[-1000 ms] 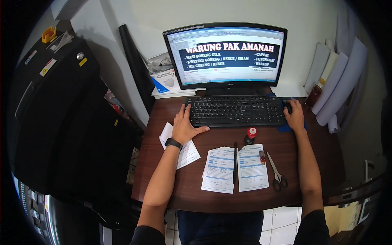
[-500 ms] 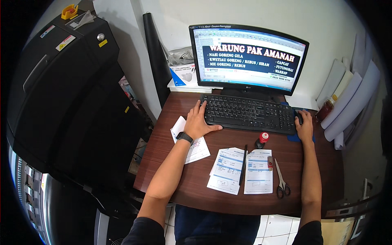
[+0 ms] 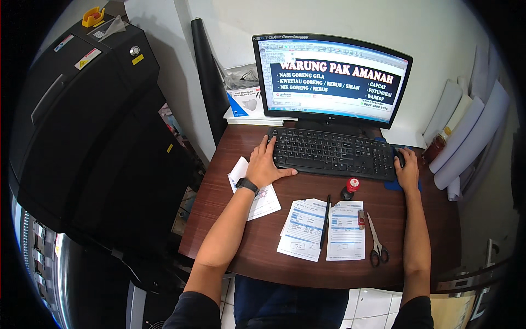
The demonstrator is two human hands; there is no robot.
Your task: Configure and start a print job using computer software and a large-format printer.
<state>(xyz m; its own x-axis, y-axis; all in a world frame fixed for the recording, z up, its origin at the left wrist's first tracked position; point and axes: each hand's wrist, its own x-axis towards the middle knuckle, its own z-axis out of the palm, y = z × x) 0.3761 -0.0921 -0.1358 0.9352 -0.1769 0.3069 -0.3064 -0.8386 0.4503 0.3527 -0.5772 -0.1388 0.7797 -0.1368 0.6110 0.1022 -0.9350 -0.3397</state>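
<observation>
My left hand rests at the left end of a black keyboard, fingers stretched toward the keys and thumb pointing right along its front edge. A dark watch is on that wrist, above a white printed sheet on the desk. Over at the right, my right hand curls over a black computer mouse on a blue mouse pad. Behind the keyboard stands a monitor displaying a dark banner layout with white lettering.
Nearer me on the brown desk lie two printed forms, a black pen, a small red USB stick and scissors. A red-topped stamp stands behind them. Paper rolls lean at right; a large black machine fills the left.
</observation>
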